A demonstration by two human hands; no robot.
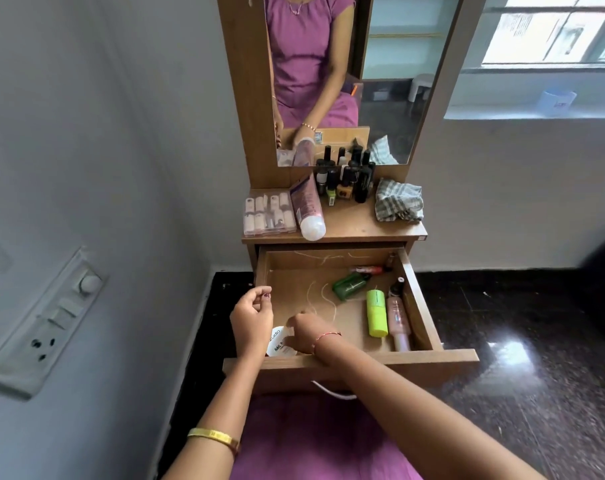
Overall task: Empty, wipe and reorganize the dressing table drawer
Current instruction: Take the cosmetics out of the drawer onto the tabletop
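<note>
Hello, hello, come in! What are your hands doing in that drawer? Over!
Left hand curled, nothing seen held. Right hand reaching onto white round tub, grip unclear. Drawer open; green bottle, yellow-green tube, pink bottle inside.

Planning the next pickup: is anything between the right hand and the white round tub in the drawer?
Nothing visible. The right hand is already at the white round tub in the drawer's near left corner.

Dresser top (pixel 349 225): clear nail-tip box (pixel 268 215) at left, pink tube (pixel 308 207) lying beside it, cluster of upright nail polish btls (pixel 346 181) at back by mirror, crumpled checked cloth (pixel 399 200) at right. Dresser stands on dark polished floor (pixel 523 341).
</note>
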